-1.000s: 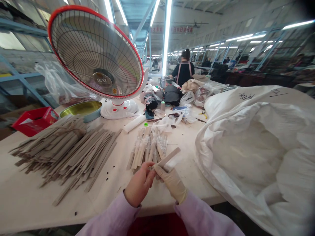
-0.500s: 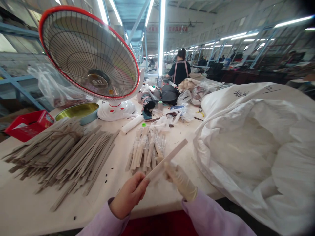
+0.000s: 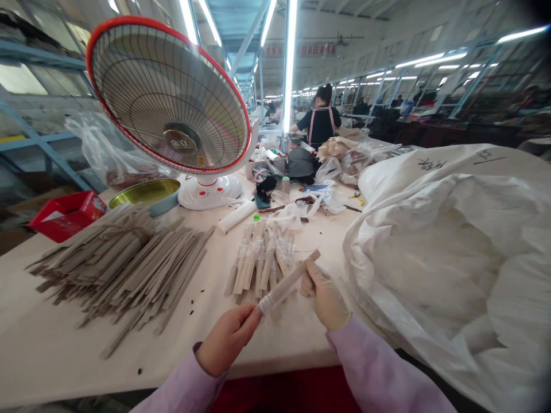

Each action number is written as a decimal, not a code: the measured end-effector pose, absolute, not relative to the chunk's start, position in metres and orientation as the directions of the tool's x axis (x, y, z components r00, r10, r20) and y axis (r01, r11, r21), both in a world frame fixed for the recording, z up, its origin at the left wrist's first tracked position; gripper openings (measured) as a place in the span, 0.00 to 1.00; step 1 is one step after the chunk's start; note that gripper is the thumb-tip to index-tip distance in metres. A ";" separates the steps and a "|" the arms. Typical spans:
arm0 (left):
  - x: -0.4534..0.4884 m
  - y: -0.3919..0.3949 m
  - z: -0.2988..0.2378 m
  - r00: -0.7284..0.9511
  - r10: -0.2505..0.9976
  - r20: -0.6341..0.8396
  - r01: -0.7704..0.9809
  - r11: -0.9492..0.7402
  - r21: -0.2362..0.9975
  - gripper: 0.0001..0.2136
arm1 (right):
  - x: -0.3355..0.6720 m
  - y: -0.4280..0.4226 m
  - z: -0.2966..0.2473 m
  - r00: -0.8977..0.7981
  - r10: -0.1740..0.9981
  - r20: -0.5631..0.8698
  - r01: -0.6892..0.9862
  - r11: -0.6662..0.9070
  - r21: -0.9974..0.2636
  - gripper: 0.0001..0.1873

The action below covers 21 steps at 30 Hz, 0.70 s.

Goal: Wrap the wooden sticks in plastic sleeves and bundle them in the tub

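While our bare left hand (image 3: 228, 337) holds one strip (image 3: 284, 287) by its near end, our gloved right hand (image 3: 328, 297) pinches the far end; wrapped strips (image 3: 251, 261) lie beyond both.

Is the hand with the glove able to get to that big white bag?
Probably yes: the right hand is near the white bag, with nothing I can see standing between them. But it's pinching one end of a strip, so it may need to let go first.
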<state>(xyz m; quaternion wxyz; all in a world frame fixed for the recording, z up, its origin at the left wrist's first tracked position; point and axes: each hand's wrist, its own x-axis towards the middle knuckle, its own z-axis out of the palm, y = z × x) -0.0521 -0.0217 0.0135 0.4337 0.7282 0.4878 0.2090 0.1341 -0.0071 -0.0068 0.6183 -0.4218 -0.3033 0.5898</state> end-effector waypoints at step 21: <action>-0.012 0.024 0.012 0.400 0.917 -0.015 0.481 -0.196 0.854 0.13 | 0.142 0.007 -0.007 0.034 0.981 -0.193 -0.687 -0.117 -0.717 0.18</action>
